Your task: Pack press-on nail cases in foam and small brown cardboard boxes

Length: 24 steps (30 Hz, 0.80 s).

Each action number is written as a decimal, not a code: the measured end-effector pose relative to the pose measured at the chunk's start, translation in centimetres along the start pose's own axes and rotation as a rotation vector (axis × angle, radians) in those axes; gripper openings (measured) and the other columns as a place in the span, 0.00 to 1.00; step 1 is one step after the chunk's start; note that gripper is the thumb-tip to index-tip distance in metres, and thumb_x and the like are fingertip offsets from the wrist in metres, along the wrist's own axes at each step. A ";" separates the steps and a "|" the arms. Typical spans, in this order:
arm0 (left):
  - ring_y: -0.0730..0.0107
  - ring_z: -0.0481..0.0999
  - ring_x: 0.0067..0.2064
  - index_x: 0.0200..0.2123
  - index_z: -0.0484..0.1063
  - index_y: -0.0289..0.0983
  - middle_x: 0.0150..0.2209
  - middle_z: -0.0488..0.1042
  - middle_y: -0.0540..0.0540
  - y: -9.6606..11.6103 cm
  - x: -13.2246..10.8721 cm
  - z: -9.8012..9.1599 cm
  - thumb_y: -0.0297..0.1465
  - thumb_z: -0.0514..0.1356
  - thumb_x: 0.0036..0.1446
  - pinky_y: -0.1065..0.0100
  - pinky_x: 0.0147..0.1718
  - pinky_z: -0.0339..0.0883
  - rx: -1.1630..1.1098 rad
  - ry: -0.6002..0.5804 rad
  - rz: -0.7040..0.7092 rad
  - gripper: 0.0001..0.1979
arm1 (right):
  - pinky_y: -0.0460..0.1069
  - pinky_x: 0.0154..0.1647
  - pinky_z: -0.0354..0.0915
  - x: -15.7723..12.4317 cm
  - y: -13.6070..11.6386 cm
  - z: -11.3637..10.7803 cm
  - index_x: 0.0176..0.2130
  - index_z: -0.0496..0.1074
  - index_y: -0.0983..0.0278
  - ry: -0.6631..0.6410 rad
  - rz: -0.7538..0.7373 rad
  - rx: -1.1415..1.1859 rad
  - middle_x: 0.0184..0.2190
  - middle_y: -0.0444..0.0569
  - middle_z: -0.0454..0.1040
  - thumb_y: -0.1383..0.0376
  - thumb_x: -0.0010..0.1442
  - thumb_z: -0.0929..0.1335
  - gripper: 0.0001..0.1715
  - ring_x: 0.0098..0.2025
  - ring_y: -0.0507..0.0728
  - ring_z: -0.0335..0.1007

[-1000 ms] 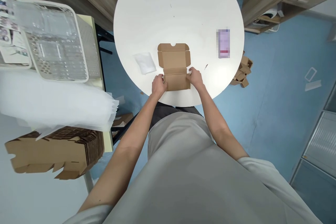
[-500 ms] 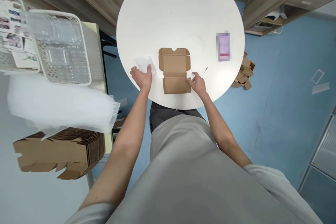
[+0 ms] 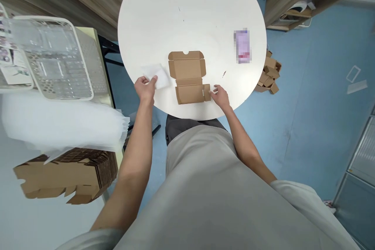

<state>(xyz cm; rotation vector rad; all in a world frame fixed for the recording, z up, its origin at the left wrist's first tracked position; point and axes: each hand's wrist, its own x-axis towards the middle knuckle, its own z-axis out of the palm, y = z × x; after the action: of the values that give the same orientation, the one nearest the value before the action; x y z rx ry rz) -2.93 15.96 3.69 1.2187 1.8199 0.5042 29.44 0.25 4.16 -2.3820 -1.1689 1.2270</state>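
Observation:
A small brown cardboard box (image 3: 188,76) lies on the round white table (image 3: 193,15) with its lid flap open and pointing away from me. My left hand (image 3: 145,88) pinches the near edge of a white translucent pouch (image 3: 155,75) just left of the box. My right hand (image 3: 220,95) touches the box's right side flap with its fingers curled against it. A pinkish blurred phone (image 3: 242,46) lies to the right on the table.
At left a white perforated basket (image 3: 55,62) holds clear plastic trays. Below it lie a stack of white foam sheets (image 3: 58,123) and a stack of flat cardboard blanks (image 3: 67,174). Folded small boxes (image 3: 268,76) sit on the blue floor by the table's right edge.
My left hand left the box, reached left and took hold of the white pouch. My right hand stayed at the box's right side.

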 end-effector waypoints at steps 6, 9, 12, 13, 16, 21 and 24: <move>0.58 0.82 0.48 0.46 0.74 0.38 0.44 0.82 0.42 1.3 -7.3 5.0 0.41 0.71 0.60 0.60 0.50 0.79 0.051 -0.195 -0.058 0.18 | 0.61 0.57 0.75 1.1 -0.6 1.7 0.60 0.72 0.61 -0.027 0.039 0.017 0.50 0.56 0.85 0.57 0.69 0.70 0.24 0.54 0.68 0.81; 0.52 0.83 0.52 0.47 0.75 0.39 0.48 0.84 0.40 2.0 -9.1 8.0 0.40 0.71 0.61 0.52 0.57 0.77 0.167 -0.272 -0.056 0.16 | 0.58 0.54 0.75 1.3 -1.1 2.0 0.54 0.72 0.59 -0.020 0.056 0.000 0.46 0.53 0.85 0.60 0.69 0.69 0.15 0.50 0.66 0.81; 0.44 0.83 0.55 0.47 0.76 0.39 0.48 0.84 0.37 2.3 -9.8 10.0 0.39 0.69 0.64 0.45 0.61 0.74 0.285 -0.295 -0.054 0.13 | 0.57 0.53 0.74 1.1 -1.8 2.3 0.48 0.71 0.58 -0.013 0.033 -0.028 0.44 0.52 0.85 0.63 0.70 0.69 0.07 0.48 0.65 0.81; 0.41 0.82 0.56 0.48 0.76 0.39 0.48 0.83 0.36 2.3 -9.8 10.5 0.38 0.68 0.66 0.43 0.62 0.73 0.308 -0.299 -0.047 0.12 | 0.56 0.54 0.73 1.0 -2.0 2.4 0.47 0.71 0.58 -0.009 0.019 -0.036 0.43 0.52 0.84 0.63 0.70 0.69 0.05 0.48 0.64 0.82; 0.34 0.79 0.62 0.52 0.76 0.38 0.53 0.81 0.31 1.8 -9.9 11.4 0.34 0.65 0.67 0.38 0.64 0.70 0.337 -0.272 -0.017 0.13 | 0.57 0.55 0.73 0.8 -2.7 2.9 0.48 0.71 0.58 -0.003 -0.017 -0.046 0.40 0.51 0.84 0.61 0.72 0.69 0.06 0.47 0.65 0.82; 0.31 0.76 0.66 0.62 0.71 0.36 0.59 0.77 0.28 1.3 -10.0 11.3 0.33 0.65 0.68 0.38 0.66 0.69 0.390 -0.260 0.022 0.21 | 0.59 0.56 0.74 0.6 -3.4 3.5 0.54 0.70 0.59 -0.035 -0.043 -0.062 0.41 0.52 0.85 0.62 0.70 0.68 0.13 0.48 0.67 0.81; 0.29 0.76 0.66 0.64 0.70 0.37 0.62 0.75 0.27 1.4 -9.9 10.2 0.36 0.66 0.68 0.39 0.63 0.72 0.419 -0.275 0.072 0.24 | 0.60 0.57 0.74 0.5 -3.5 3.3 0.56 0.70 0.61 -0.044 -0.035 -0.059 0.43 0.54 0.85 0.62 0.69 0.69 0.17 0.51 0.68 0.82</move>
<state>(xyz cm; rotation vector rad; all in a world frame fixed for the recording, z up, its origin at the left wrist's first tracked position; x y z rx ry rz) 7.78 6.48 3.45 1.5529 1.6938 -0.0168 25.15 2.43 3.61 -2.3777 -1.2714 1.2564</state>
